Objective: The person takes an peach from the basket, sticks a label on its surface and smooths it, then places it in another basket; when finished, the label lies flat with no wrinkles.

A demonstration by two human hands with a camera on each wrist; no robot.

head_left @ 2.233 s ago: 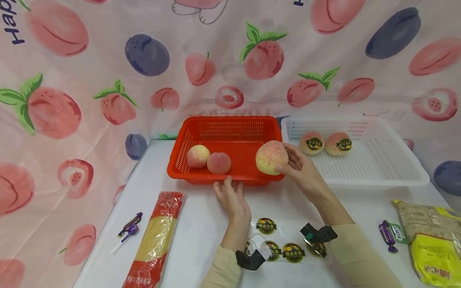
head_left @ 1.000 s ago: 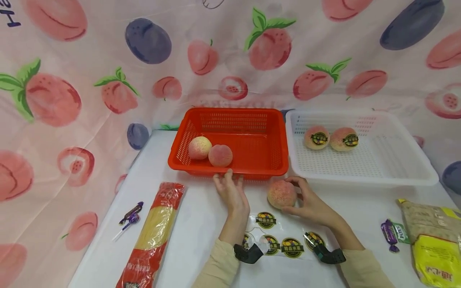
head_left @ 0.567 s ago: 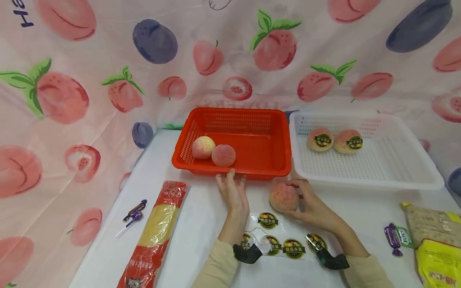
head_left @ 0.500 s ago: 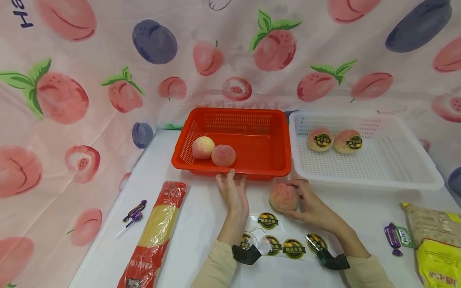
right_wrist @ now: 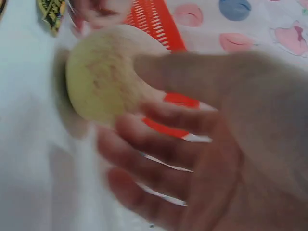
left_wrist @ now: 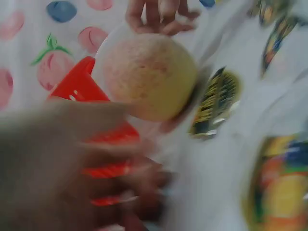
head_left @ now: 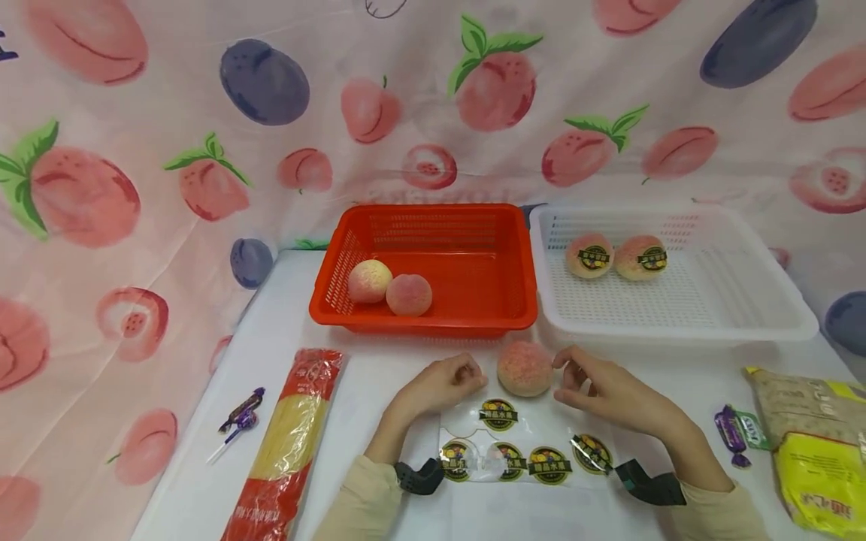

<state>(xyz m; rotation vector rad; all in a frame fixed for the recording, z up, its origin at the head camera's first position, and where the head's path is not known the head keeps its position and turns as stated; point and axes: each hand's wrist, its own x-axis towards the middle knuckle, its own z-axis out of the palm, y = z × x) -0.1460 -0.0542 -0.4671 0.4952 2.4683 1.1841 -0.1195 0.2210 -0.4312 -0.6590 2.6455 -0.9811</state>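
Observation:
A pink and yellow peach [head_left: 525, 369] rests on the white table, just behind a clear sheet of round black-and-gold stickers [head_left: 473, 443]. To its right, my right hand [head_left: 609, 391] has its thumb and fingers spread beside the fruit, with a slight gap. The right wrist view shows those loosely bent fingers [right_wrist: 139, 159] with nothing in them. My left hand [head_left: 443, 387] hovers left of the peach over the sheet's edge, fingers loosely curled and holding nothing; it is blurred in the left wrist view.
Behind stand a red basket [head_left: 433, 324] with two plain peaches [head_left: 409, 294] and a white basket [head_left: 683, 330] with two stickered peaches [head_left: 640, 258]. A noodle packet [head_left: 291, 436] and candies [head_left: 240, 417] lie left. More candies [head_left: 734, 436] and food bags [head_left: 812, 443] lie right.
The right hand brought the peach from over the red basket down to the table, then let go of it. The left hand left the red basket's front rim and came nearer the peach.

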